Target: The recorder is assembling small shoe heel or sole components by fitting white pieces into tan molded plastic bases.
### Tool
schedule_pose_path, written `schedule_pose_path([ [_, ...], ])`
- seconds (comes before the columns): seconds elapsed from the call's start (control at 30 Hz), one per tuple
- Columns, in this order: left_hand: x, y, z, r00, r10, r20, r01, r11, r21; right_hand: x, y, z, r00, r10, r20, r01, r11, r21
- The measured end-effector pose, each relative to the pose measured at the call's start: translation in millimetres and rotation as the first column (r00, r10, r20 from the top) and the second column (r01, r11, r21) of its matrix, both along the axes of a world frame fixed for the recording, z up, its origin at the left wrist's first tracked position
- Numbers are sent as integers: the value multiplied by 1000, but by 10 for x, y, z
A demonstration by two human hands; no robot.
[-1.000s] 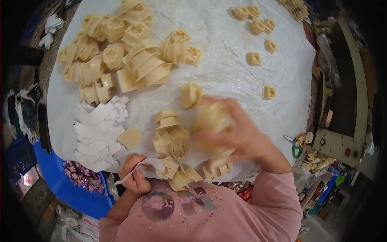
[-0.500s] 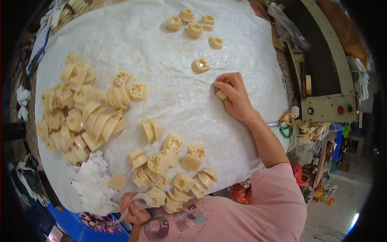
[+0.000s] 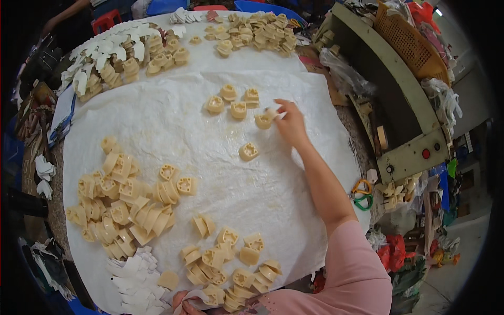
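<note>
We have our right hand (image 3: 290, 123) stretched out, fingertips (image 3: 279, 101) at a cream moulded piece (image 3: 263, 122), grip impossible to tell; closer in, our left hand (image 3: 180, 300) grasps a white strip (image 3: 198, 298)!

White sheet (image 3: 210, 173): brightest surface from where I stand, evenly lit, with a faint sheen on its middle wrinkles.
Right hand (image 3: 292, 127): slightly smeared at the fingertips.
Pale pieces (image 3: 152, 215): readable nearby, mushy in the far piles.
Pink sleeve (image 3: 353, 252): soft shade on the sheet beside it.
Metal box (image 3: 407, 169): dim inside, its long edges bowed.
Far right: one small white glare spot.
Corners: swallowed by black, clutter there murky and curved.
Main light: source hard to place.
</note>
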State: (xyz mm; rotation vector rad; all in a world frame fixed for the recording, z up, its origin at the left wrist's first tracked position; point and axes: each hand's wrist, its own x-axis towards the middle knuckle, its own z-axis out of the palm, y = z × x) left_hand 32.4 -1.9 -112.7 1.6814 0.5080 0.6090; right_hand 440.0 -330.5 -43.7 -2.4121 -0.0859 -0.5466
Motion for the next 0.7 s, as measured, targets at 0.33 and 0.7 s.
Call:
schedule_pose_path([
  [0.33, 31, -6, -23, 1000, 28, 12, -28, 999, 32, -17, 260, 182, 989, 26, -143, 29, 928, 371],
  [0.7, -28, -37, -9, 999, 25, -26, -23, 998, 64, -91, 297, 241, 966, 123, -228, -202, 907, -368],
])
